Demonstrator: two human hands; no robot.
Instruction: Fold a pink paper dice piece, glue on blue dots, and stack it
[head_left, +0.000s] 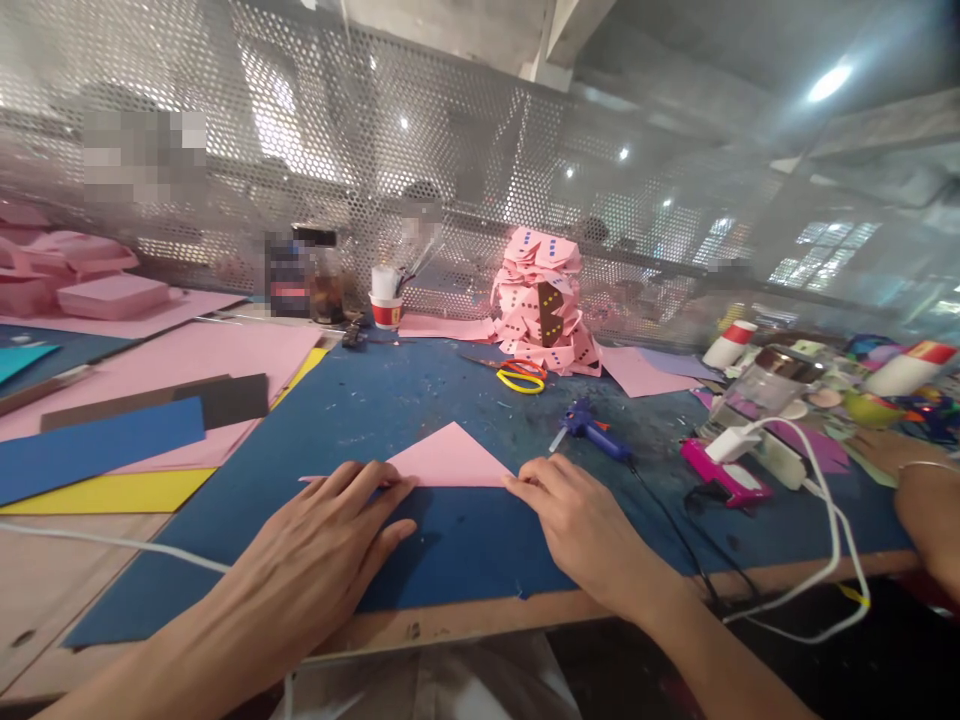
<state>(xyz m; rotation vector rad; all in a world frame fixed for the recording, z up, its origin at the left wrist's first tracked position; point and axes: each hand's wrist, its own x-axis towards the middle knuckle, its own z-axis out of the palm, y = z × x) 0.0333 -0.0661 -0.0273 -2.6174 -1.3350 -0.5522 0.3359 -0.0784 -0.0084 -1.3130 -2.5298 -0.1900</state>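
A pink sheet of paper [453, 458], showing as a triangle with its point away from me, lies on the blue work mat. My left hand [330, 535] rests over its left corner, fingers stretched out and thumb apart, partly hiding that side. A thin pink tip shows beyond those fingers. At the right corner, my right hand [581, 525] pinches the paper between thumb and bent fingers. Further back are scissors [523, 376] with orange and yellow handles. A blue glue gun [596, 432] lies beyond my right hand.
A stack of folded pink paper pieces with coloured dots [541, 300] stands at the back. Coloured sheets [172, 450] lie left. A pink power strip [724, 475] with white cables, a clear jar [765, 390] and another person's hand [889, 455] are right. A perforated metal screen [450, 130] rises behind.
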